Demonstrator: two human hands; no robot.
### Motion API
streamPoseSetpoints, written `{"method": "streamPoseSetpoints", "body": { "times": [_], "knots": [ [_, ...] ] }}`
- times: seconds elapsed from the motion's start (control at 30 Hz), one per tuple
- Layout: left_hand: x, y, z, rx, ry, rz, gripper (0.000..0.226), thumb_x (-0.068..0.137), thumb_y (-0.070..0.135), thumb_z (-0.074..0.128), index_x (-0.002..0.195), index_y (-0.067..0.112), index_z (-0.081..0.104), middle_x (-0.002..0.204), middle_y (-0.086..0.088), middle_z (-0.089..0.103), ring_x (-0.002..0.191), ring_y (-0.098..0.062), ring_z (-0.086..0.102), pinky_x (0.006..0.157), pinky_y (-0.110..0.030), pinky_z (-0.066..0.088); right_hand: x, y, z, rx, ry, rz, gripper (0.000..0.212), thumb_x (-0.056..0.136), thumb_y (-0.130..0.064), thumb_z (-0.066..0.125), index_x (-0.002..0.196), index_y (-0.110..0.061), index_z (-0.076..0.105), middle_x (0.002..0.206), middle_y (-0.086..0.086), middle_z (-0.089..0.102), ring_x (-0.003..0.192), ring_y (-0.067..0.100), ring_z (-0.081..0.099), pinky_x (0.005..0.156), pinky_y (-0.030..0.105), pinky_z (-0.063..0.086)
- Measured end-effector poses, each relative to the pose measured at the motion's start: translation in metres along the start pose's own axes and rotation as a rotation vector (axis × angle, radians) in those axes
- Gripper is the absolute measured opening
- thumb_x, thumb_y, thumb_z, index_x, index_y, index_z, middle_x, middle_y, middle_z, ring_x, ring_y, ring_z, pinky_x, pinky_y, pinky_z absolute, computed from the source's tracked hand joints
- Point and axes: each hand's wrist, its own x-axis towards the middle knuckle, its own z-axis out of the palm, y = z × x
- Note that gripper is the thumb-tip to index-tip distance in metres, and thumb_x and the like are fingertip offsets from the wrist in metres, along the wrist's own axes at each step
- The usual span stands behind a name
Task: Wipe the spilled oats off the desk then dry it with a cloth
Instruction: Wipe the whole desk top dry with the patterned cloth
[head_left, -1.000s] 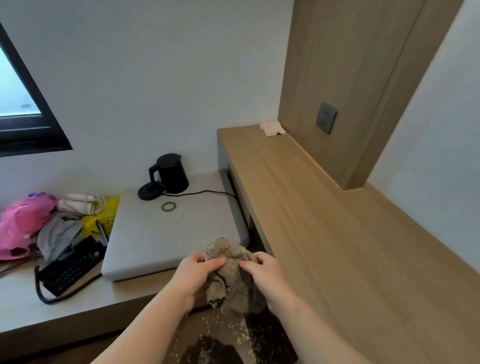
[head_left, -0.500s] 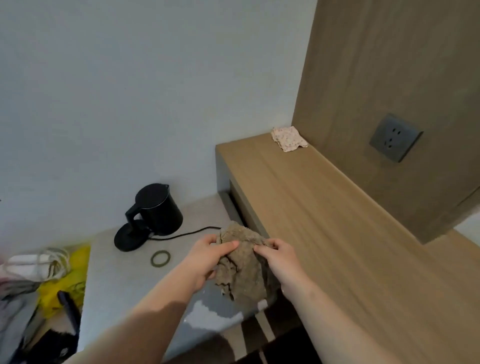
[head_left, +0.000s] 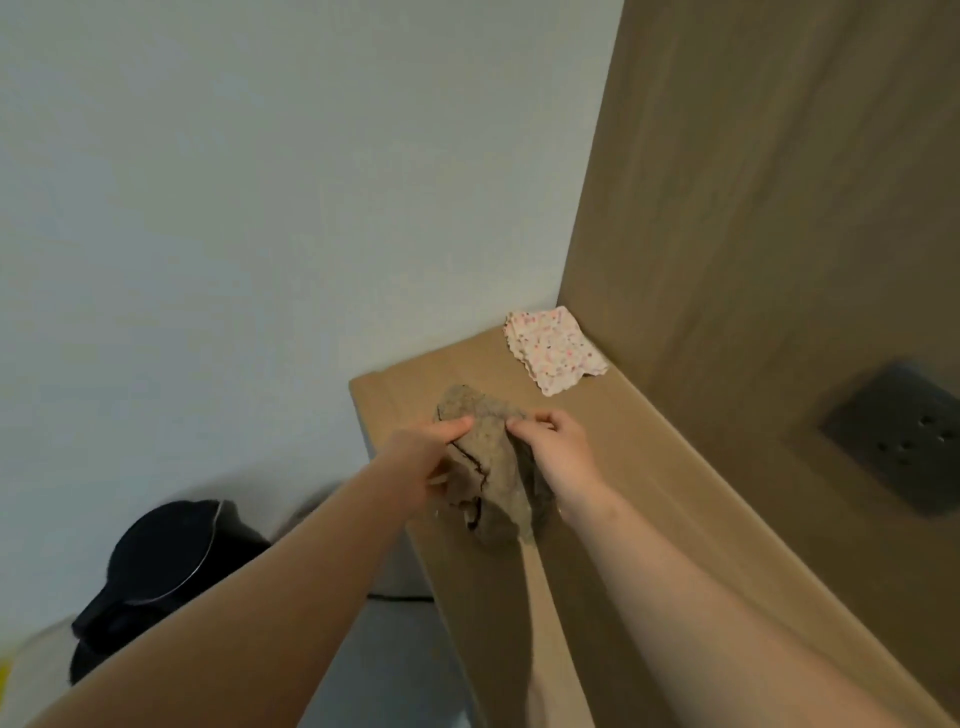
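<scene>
CHANGE: view is swinging up from the floor to the table; brown cloth is being carried over its far end | HANDS: left hand and right hand are both pinching it | MEANING: oat wiping is likely finishing; speckled cloth is lying just beyond, ready for drying | CONTAINERS: black kettle is sitting lower left, contents hidden.

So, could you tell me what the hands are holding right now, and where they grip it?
Both hands, left and right, pinch the crumpled brown cloth near its top.
</scene>
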Motion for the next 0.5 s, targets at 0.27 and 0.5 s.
{"method": "streamPoseSetpoints", "body": {
  "times": [0.27, 0.5],
  "knots": [
    [0.100, 0.041, 0.036, -0.072, 0.101, -0.062, 0.028, 0.091, 0.023, 0.060, 0.113, 0.007, 0.054, 0.091, -0.009, 0.057, 0.081, -0.026, 0.057, 0.060, -0.036, 0.048, 0.152, -0.013, -0.025, -0.737, 0.149, -0.467, 0.034, 0.095, -0.027, 0.042, 0.126, -0.020, 0.055, 0.132, 0.002, 0.054, 0.119, 0.027, 0.048, 0.099, 0.041, 0.040],
    [0.128, 0.056, 0.040, -0.159, 0.137, -0.108, 0.016, 0.093, 0.020, 0.057, 0.089, 0.005, 0.055, 0.080, -0.010, 0.059, 0.071, -0.023, 0.059, 0.060, -0.035, 0.050, 0.167, -0.005, -0.040, -1.155, 0.062, -0.404, 0.040, 0.098, -0.030, 0.032, 0.138, -0.029, 0.038, 0.139, 0.004, 0.041, 0.122, 0.031, 0.037, 0.090, 0.039, 0.038]
  ]
}}
